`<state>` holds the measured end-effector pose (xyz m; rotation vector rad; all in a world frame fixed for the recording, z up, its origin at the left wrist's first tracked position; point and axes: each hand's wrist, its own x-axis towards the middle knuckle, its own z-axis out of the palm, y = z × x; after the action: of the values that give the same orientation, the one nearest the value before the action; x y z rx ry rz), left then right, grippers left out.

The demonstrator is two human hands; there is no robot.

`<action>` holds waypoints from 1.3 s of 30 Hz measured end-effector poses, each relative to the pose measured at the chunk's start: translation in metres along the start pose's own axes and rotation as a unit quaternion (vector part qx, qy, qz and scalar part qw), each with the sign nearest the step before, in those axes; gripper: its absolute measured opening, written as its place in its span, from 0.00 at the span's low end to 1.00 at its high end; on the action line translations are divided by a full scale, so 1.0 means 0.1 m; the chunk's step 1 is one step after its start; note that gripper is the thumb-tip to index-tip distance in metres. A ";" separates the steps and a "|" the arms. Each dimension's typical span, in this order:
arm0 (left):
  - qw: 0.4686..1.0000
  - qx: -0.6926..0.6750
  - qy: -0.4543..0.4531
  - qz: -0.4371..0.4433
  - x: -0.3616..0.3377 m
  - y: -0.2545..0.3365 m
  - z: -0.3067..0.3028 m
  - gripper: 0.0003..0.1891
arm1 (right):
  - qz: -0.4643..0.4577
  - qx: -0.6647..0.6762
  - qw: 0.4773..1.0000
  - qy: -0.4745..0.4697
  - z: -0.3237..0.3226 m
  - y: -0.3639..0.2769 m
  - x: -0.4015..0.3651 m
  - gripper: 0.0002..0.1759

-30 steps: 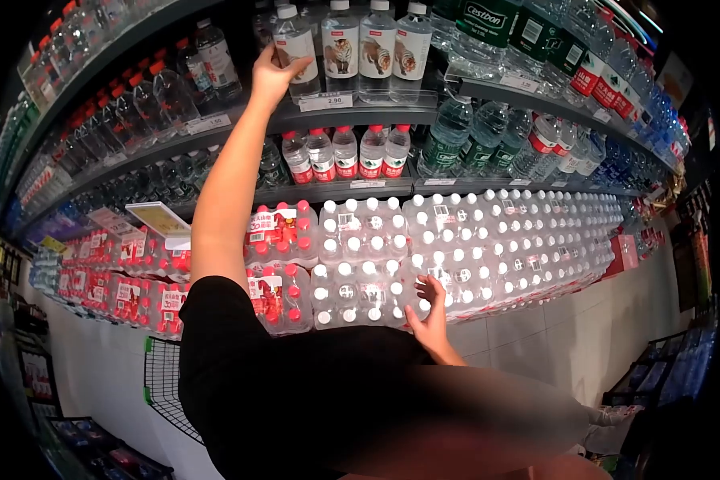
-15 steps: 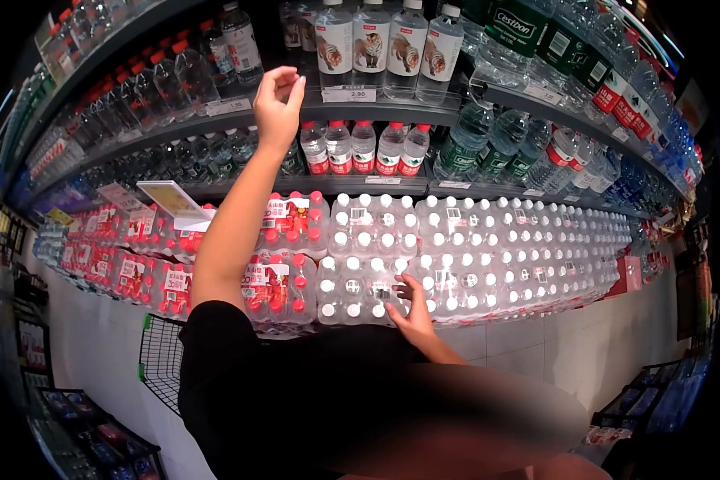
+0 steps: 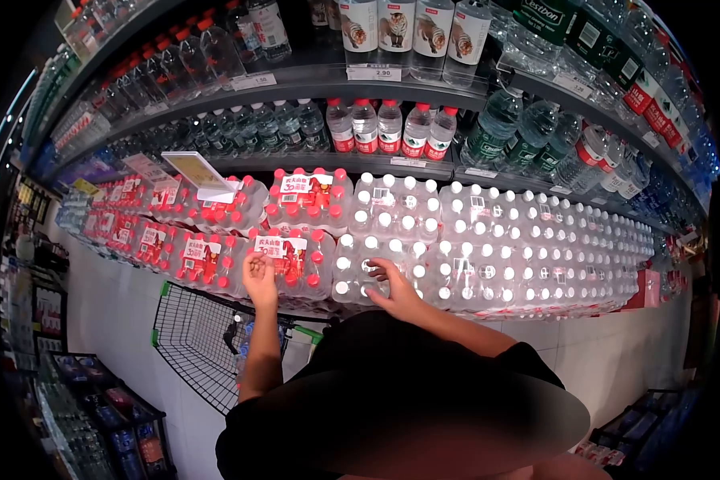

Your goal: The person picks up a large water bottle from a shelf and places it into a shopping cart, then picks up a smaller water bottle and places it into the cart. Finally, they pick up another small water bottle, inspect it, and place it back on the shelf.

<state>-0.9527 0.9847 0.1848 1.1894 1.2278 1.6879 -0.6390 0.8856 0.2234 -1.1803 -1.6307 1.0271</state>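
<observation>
My left hand is low in front of a shrink-wrapped pack of red-capped water bottles, overlapping its near left corner. Its fingers are loosely bent and apart, with nothing in them. To its right, my right hand is spread over the near edge of a white-capped bottle pack. Thumb and fingers stand apart there, and that hand is empty too. A shopping cart stands below my left forearm, with a few bottles inside it.
Behind the packs rises a shelf holding small red-capped bottles and, higher up, tiger-label bottles. A price sign stands among the red-capped packs. Large green-label bottles fill the right side. Dark crates stand at lower left.
My left hand has come down from the upper shelf to the front of the red-capped packs. My right hand stays over the white-capped pack. The view has shifted, showing more of the cart.
</observation>
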 end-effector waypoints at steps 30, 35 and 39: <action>0.974 0.032 0.194 -0.112 -1.99 0.08 -0.97 0.32 | -0.048 -0.293 0.884 0.361 -3.00 -0.82 2.67 0.50; 0.974 0.042 0.191 -0.114 -2.12 -0.08 -1.09 0.28 | -0.080 -0.287 0.884 0.359 -3.06 -0.70 2.67 0.47; 0.971 0.077 0.188 -0.125 -2.22 -0.24 -1.20 0.24 | -0.081 -0.286 0.891 0.342 -3.04 -0.74 2.60 0.44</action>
<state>-0.9967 0.7542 0.0900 0.7752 1.6891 1.6963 -0.4211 1.1617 0.4276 -1.5257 -1.4297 -0.0401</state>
